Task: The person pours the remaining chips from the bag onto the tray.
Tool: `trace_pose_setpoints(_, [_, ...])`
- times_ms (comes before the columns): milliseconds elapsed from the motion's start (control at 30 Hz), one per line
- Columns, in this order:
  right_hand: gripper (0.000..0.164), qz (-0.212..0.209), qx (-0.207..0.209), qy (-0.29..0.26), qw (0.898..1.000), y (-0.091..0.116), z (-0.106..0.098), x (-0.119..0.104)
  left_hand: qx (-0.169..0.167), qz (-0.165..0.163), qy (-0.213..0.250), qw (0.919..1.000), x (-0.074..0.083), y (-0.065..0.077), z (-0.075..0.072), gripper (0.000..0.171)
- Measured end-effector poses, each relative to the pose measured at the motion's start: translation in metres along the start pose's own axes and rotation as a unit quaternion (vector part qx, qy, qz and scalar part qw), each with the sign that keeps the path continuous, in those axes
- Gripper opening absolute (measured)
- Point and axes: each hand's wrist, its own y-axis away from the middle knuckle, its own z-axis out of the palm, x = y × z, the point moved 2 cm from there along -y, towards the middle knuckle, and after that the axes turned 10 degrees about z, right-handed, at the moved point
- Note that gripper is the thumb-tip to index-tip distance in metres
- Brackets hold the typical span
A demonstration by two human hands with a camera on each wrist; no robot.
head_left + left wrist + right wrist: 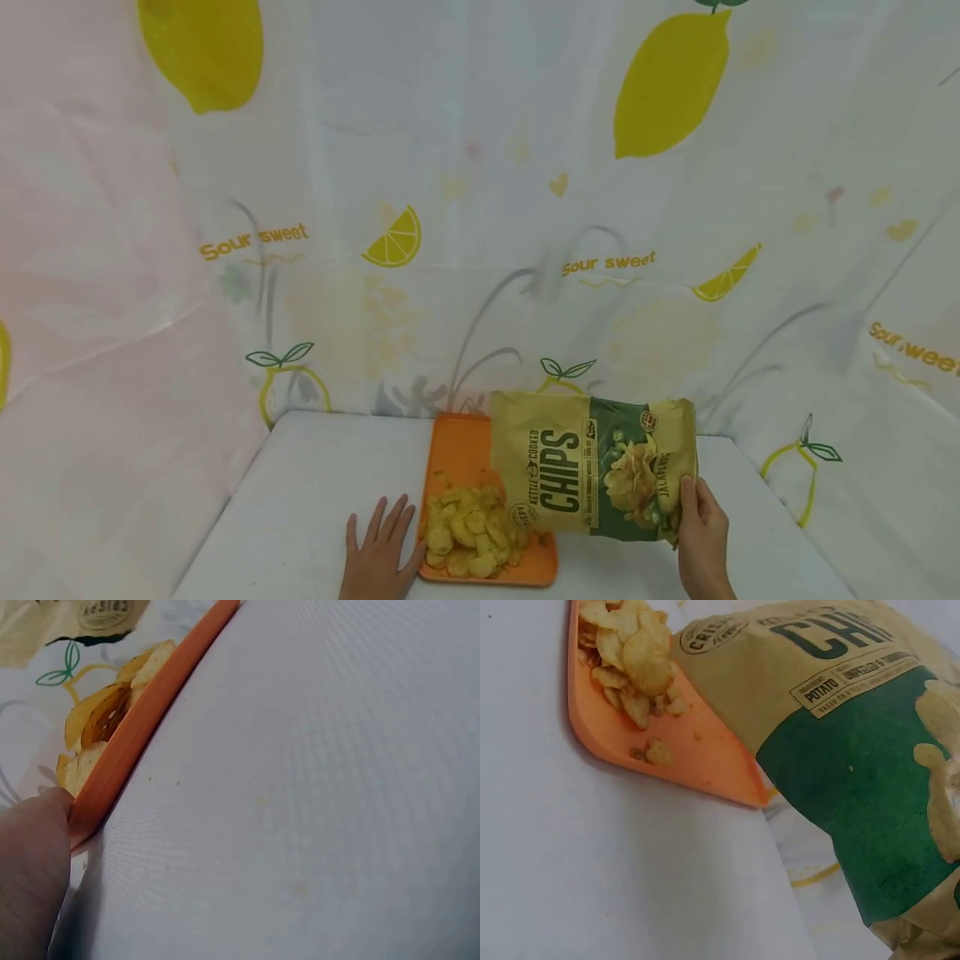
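Note:
A tan and green bag of potato chips (558, 467) is held on its side above the right part of the orange tray (453, 442). My right hand (703, 533) pinches the bag's right end between thumb and fingers; the right wrist view shows the bag (810, 750) but not that hand. Potato chips (468, 529) lie heaped in the tray's near half, below the bag's left end. With fingers spread, my left hand (378, 550) rests on the table, left of the tray. In the left wrist view its thumb (34, 825) touches the tray's rim (142, 720).
The tray stands on a white-covered table (300, 492). Behind it hangs a pale curtain (480, 208) printed with lemons and lettering. A few chip crumbs (656, 752) lie in the tray apart from the heap, and tiny specks dot the table cover.

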Motion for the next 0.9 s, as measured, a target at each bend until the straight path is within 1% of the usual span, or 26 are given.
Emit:
trace_pose_setpoints(67, [0.061, -0.004, -0.006, -0.007, 1.0, 0.001, 0.0, -0.001, -0.004, -0.004, -0.001, 1.0, 0.0, 0.0, 0.0, 0.061])
trace_pose_setpoints(100, [0.06, -0.01, -0.016, -0.041, 0.999, 0.001, -0.001, -0.001, -0.003, -0.004, -0.002, 1.0, 0.001, 0.0, -0.001, 0.061])
trace_pose_setpoints(167, [0.059, -0.013, -0.016, -0.066, 0.998, 0.001, -0.001, -0.002, 0.005, -0.002, -0.002, 1.0, 0.001, 0.0, -0.001, 0.06])
trace_pose_setpoints(233, [0.058, -0.015, 0.002, -0.049, 0.999, 0.0, -0.001, -0.004, 0.016, 0.001, -0.004, 0.9999, 0.0, 0.0, -0.002, 0.058])
trace_pose_setpoints(300, [0.056, -0.012, 0.023, -0.009, 1.0, 0.001, -0.001, -0.006, 0.024, 0.005, -0.002, 0.9997, 0.0, 0.0, -0.002, 0.058])
trace_pose_setpoints(333, [0.057, 0.0, 0.036, 0.025, 0.999, 0.003, -0.001, -0.008, 0.027, 0.007, -0.003, 0.9996, 0.0, 0.0, -0.002, 0.057])
trace_pose_setpoints(367, [0.057, 0.009, 0.038, 0.034, 0.999, 0.004, -0.001, -0.01, 0.029, 0.008, -0.003, 0.9995, 0.0, 0.0, -0.002, 0.058])
trace_pose_setpoints(400, [0.057, 0.015, 0.035, 0.032, 0.999, 0.005, 0.0, -0.011, 0.031, 0.009, -0.003, 0.9995, 0.0, 0.0, -0.002, 0.058])
trace_pose_setpoints(433, [0.058, 0.021, 0.028, 0.019, 0.999, 0.006, 0.001, -0.013, 0.034, 0.009, -0.002, 0.9994, 0.0, 0.0, -0.002, 0.058])
trace_pose_setpoints(533, [0.059, 0.034, 0.023, -0.042, 0.998, 0.009, 0.003, -0.014, 0.038, 0.009, 0.002, 0.9992, -0.001, 0.001, -0.001, 0.057])
trace_pose_setpoints(567, [0.059, 0.033, 0.025, -0.052, 0.998, 0.009, 0.004, -0.015, 0.038, 0.009, 0.002, 0.9992, -0.001, 0.0, -0.001, 0.058])
trace_pose_setpoints(667, [0.053, 0.022, 0.046, -0.021, 0.998, 0.007, 0.004, -0.013, 0.032, 0.006, 0.007, 0.9994, -0.001, 0.0, 0.0, 0.057])
trace_pose_setpoints(767, [0.051, 0.024, 0.054, -0.014, 0.998, 0.007, 0.003, -0.011, 0.021, 0.008, 0.003, 0.9997, 0.0, 0.0, 0.001, 0.059])
trace_pose_setpoints(867, [0.052, 0.027, 0.051, -0.051, 0.997, 0.008, 0.002, -0.013, 0.018, 0.008, 0.001, 0.9998, 0.0, 0.0, 0.001, 0.059])
trace_pose_setpoints(900, [0.052, 0.025, 0.052, -0.048, 0.997, 0.008, 0.001, -0.014, 0.018, 0.008, 0.001, 0.9998, 0.0, 0.0, 0.0, 0.06])
